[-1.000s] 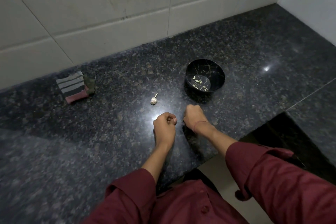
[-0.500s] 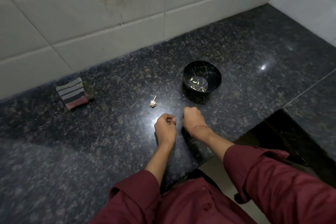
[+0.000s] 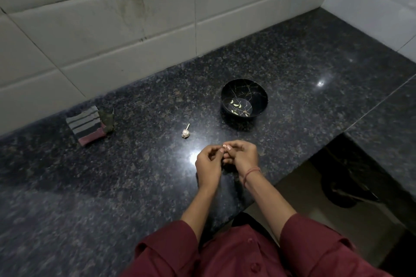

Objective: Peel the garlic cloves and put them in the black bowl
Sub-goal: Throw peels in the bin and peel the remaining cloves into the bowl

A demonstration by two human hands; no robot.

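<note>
1. Centrally, I log left hand (image 3: 208, 164) and right hand (image 3: 242, 158), fingers curled, jointly pinching one pale garlic clove (image 3: 225, 146) above the speckled granite counter (image 3: 135, 186).
2. Papery garlic bulb (image 3: 185, 133), stalked, just beyond.
3. Glossy round black bowl (image 3: 227, 90), gold-veined, holding curved peeled cloves (image 3: 236, 104).
4. Striped folded cloth (image 3: 86, 124), far left.

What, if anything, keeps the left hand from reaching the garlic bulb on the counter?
Probably nothing, so yes: bare counter lies between the left hand and the garlic bulb. But it and the right hand pinch a clove now.
</note>
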